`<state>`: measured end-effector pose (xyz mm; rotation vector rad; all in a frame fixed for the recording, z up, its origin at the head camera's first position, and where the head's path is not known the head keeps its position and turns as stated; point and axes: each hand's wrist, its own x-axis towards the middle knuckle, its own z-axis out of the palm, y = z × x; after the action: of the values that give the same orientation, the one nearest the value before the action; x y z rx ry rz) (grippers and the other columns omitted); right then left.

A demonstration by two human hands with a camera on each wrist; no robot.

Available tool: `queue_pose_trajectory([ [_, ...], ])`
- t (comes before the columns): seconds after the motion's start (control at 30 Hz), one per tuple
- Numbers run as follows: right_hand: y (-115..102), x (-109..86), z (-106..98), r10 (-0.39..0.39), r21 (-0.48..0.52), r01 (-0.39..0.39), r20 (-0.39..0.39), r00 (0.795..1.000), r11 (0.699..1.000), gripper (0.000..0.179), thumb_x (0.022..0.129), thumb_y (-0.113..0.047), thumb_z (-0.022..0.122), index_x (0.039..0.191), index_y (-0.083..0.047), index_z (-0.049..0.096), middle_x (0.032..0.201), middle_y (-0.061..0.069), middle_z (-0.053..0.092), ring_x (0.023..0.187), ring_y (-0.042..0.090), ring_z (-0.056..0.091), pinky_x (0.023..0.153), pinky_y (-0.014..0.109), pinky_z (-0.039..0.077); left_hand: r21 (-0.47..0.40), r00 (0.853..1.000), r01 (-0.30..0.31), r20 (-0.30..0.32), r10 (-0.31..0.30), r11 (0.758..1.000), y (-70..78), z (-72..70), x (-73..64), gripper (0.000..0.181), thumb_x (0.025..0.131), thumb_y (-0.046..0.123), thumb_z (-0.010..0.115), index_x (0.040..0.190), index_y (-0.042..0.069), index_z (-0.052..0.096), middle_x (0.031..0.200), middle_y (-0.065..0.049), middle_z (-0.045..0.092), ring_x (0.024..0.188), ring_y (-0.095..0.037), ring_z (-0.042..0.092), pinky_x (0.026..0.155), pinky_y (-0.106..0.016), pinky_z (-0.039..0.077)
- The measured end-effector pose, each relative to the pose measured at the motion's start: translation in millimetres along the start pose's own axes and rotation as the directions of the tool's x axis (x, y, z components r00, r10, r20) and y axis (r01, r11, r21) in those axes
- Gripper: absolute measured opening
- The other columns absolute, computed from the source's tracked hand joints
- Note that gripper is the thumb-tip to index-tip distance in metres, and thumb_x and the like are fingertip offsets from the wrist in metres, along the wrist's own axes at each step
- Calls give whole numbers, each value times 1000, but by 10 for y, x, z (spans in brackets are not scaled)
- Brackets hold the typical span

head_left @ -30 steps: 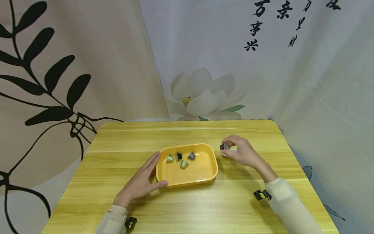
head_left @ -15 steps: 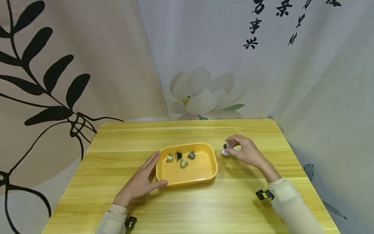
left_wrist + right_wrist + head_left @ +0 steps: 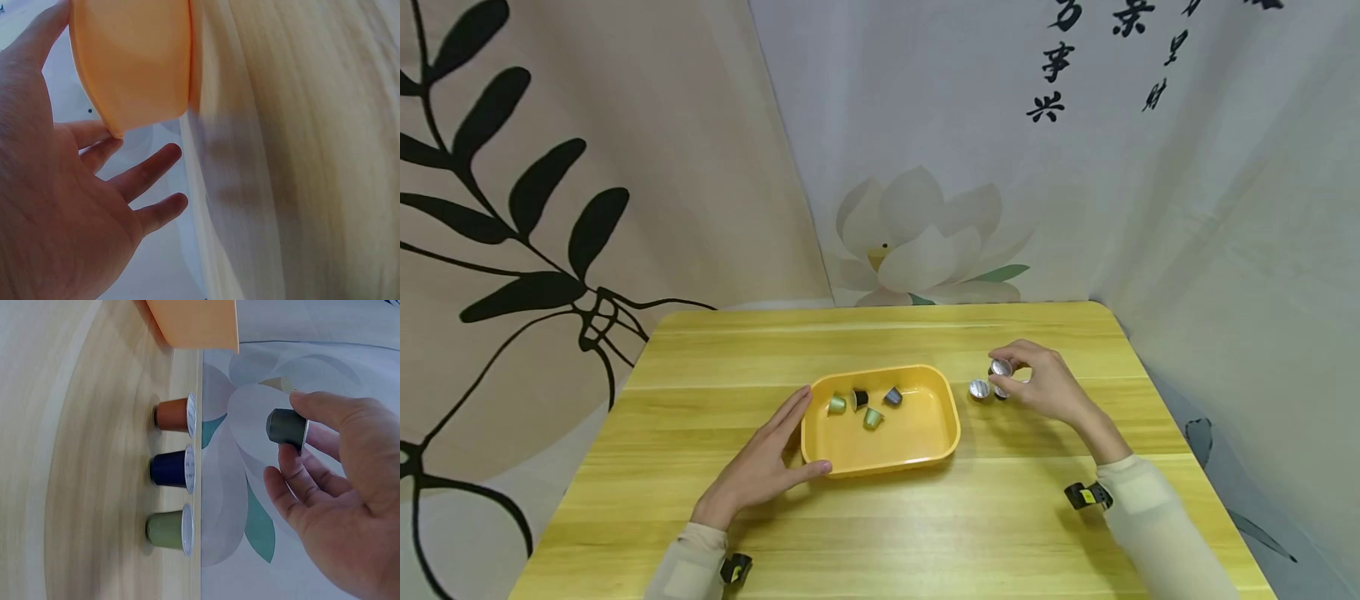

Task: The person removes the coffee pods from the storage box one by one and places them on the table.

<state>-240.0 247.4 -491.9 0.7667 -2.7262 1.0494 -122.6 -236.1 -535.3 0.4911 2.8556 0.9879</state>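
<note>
In the head view, my right hand (image 3: pixel 1043 382) pinches a dark coffee capsule (image 3: pixel 285 426) between thumb and fingertips, its foil lid turned mostly upward. The right wrist view shows it raised beside three standing capsules: an orange-brown capsule (image 3: pixel 175 415), a dark blue capsule (image 3: pixel 170 469) and a green capsule (image 3: pixel 166 529). From the head, my fingers partly hide this group. My left hand (image 3: pixel 760 467) spans the left end of a yellow tray (image 3: pixel 887 462), its extended fingers and thumb touching the rim. Several capsules lie on their sides inside, among them a black capsule (image 3: pixel 861 400).
Everything stands on a wooden table (image 3: pixel 880 542). Behind it hangs a cloth backdrop (image 3: pixel 925 100) with a printed lotus and dark characters. The tray's right wall lies just left of the standing capsules.
My right hand has moved right, away from the tray, with the capsule, whose lid has tipped upward. Lids of the standing capsules have come into clearer sight. Left hand and tray stay put.
</note>
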Motion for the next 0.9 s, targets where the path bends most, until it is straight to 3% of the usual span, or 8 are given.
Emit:
queue_pose_trajectory([
  [0.53,188,-141,-189,87,-44,-87,2,996,995,34,101,-14,87,133,-5,81,118,7,79,108,28,76,88,33,62,-7,1000,5,5,-5,1000,4,-12,7,119,98,68,81,184,23,13,193,3,9,174,-43,29,132,-72,41],
  [0.8,278,-260,-296,152,-59,-153,-7,988,987,38,101,-18,88,134,-4,77,116,10,79,107,32,77,91,50,65,-13,1000,-1,5,1,1000,0,-15,3,119,98,68,81,184,22,13,193,2,9,174,-43,29,133,-72,40],
  [0.9,294,-302,-335,175,-65,-175,-6,985,982,37,101,-21,88,132,-4,77,117,11,79,109,33,77,93,51,65,-14,1000,-3,5,3,1000,5,-19,2,119,98,68,81,184,21,13,193,1,10,174,-44,29,133,-72,40],
])
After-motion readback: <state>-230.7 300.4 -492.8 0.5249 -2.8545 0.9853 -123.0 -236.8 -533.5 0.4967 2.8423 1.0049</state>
